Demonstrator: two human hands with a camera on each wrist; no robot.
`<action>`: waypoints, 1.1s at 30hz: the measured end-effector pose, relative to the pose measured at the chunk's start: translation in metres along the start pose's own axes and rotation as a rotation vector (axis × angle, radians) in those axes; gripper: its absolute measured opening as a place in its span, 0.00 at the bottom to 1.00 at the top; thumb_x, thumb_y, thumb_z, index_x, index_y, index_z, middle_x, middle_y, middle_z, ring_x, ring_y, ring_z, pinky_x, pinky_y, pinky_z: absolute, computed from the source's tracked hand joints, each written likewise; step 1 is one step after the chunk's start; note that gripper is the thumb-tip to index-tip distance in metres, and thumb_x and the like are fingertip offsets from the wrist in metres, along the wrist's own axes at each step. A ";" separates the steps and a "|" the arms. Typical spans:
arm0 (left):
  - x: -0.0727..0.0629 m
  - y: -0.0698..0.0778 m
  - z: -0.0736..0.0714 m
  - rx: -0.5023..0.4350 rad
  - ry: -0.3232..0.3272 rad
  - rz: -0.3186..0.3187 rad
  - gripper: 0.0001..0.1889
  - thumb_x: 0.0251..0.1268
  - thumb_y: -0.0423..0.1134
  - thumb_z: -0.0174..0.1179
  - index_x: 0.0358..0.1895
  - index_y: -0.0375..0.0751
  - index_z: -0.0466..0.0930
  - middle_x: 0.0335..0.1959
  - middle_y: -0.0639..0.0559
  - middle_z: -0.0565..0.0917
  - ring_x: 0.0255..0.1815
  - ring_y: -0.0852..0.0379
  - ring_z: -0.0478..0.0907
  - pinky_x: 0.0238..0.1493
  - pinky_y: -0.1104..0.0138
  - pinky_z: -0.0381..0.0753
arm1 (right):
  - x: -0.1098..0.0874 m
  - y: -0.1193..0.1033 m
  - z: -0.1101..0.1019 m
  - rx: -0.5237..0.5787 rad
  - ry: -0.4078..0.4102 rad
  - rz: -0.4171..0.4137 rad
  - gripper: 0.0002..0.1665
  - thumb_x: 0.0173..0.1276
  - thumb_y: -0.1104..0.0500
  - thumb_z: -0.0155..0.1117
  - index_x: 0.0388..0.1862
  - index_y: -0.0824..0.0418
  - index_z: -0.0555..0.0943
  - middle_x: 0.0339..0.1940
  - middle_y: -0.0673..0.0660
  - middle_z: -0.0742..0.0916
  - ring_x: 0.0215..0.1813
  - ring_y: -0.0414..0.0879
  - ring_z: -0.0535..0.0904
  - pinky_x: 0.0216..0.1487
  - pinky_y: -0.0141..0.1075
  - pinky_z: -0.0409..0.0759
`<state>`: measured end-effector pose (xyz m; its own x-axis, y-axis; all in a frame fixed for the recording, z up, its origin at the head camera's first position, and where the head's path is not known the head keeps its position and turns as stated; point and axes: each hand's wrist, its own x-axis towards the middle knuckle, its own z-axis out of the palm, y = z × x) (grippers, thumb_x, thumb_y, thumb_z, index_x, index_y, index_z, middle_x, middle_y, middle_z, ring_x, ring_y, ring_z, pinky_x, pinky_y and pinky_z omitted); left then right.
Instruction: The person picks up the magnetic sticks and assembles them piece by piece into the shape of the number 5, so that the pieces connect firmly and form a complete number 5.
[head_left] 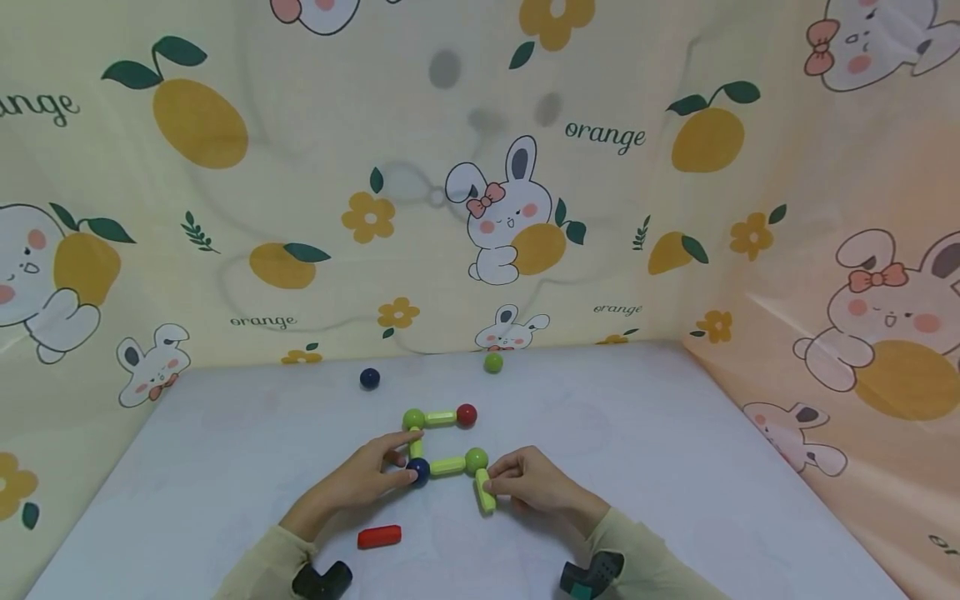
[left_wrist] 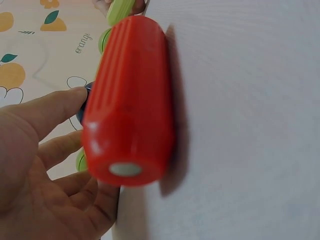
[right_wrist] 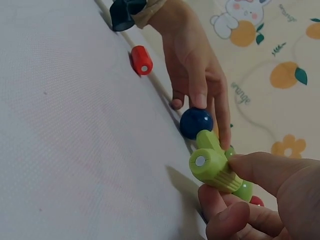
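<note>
A chain of magnetic building sticks and balls lies on the table. A red ball (head_left: 467, 415) ends a light-green stick, followed by a green ball (head_left: 413, 418), another stick, a dark-blue ball (head_left: 418, 472), a stick (head_left: 448, 466) and a second green ball (head_left: 476, 459). From that ball a further light-green stick (right_wrist: 216, 170) points toward me. My right hand (head_left: 536, 482) pinches this stick between thumb and fingers. My left hand (head_left: 367, 477) holds the blue ball, thumb against it, with the index finger reaching to the stick behind.
A loose red stick (head_left: 379, 537) lies in front of the left hand and looms close in the left wrist view. Farther back rest a loose dark-blue ball (head_left: 370, 378) and a loose green ball (head_left: 492, 362). A printed cloth (head_left: 480, 108) hangs behind the white table (head_left: 247, 442).
</note>
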<state>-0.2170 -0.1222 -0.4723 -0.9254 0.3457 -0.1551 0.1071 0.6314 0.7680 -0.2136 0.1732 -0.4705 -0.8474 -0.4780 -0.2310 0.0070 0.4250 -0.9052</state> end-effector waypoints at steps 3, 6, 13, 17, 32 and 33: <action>0.000 0.000 0.000 0.000 0.000 -0.005 0.31 0.66 0.42 0.68 0.72 0.52 0.71 0.51 0.49 0.81 0.51 0.54 0.75 0.53 0.56 0.78 | 0.001 0.000 0.000 -0.004 0.006 0.004 0.15 0.69 0.58 0.67 0.47 0.69 0.86 0.19 0.46 0.82 0.16 0.36 0.66 0.21 0.28 0.63; 0.000 0.000 0.000 -0.001 -0.001 -0.005 0.31 0.66 0.42 0.68 0.72 0.52 0.71 0.51 0.49 0.81 0.50 0.54 0.75 0.53 0.56 0.78 | 0.002 0.001 0.000 -0.006 0.012 0.006 0.15 0.69 0.58 0.67 0.48 0.69 0.86 0.20 0.46 0.84 0.16 0.36 0.66 0.20 0.28 0.63; 0.001 -0.002 0.000 -0.005 -0.004 0.011 0.31 0.66 0.42 0.68 0.72 0.52 0.71 0.52 0.48 0.81 0.51 0.54 0.75 0.53 0.56 0.77 | 0.004 0.005 -0.002 -0.008 0.015 0.011 0.16 0.71 0.57 0.65 0.50 0.67 0.86 0.20 0.46 0.84 0.15 0.36 0.67 0.19 0.27 0.64; 0.001 -0.003 0.000 -0.008 -0.003 0.021 0.31 0.66 0.42 0.67 0.73 0.51 0.71 0.53 0.48 0.81 0.51 0.54 0.75 0.52 0.57 0.77 | 0.004 0.006 -0.002 0.000 0.045 0.011 0.16 0.72 0.55 0.64 0.50 0.65 0.85 0.23 0.47 0.85 0.16 0.38 0.69 0.20 0.29 0.65; -0.001 -0.002 0.000 -0.004 0.003 0.022 0.31 0.66 0.41 0.67 0.73 0.50 0.71 0.53 0.48 0.81 0.51 0.53 0.76 0.53 0.56 0.77 | 0.008 0.010 -0.005 -0.035 -0.040 -0.155 0.26 0.78 0.57 0.56 0.72 0.60 0.72 0.69 0.64 0.78 0.37 0.40 0.78 0.31 0.29 0.73; -0.001 -0.002 0.000 -0.003 0.003 0.021 0.31 0.66 0.41 0.67 0.73 0.50 0.71 0.53 0.48 0.81 0.51 0.53 0.76 0.53 0.56 0.77 | 0.008 0.009 -0.005 -0.045 -0.055 -0.162 0.27 0.78 0.56 0.56 0.73 0.60 0.72 0.70 0.63 0.78 0.37 0.40 0.78 0.31 0.29 0.73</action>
<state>-0.2164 -0.1234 -0.4736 -0.9242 0.3563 -0.1372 0.1251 0.6220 0.7730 -0.2232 0.1774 -0.4790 -0.8053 -0.5837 -0.1038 -0.1519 0.3725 -0.9155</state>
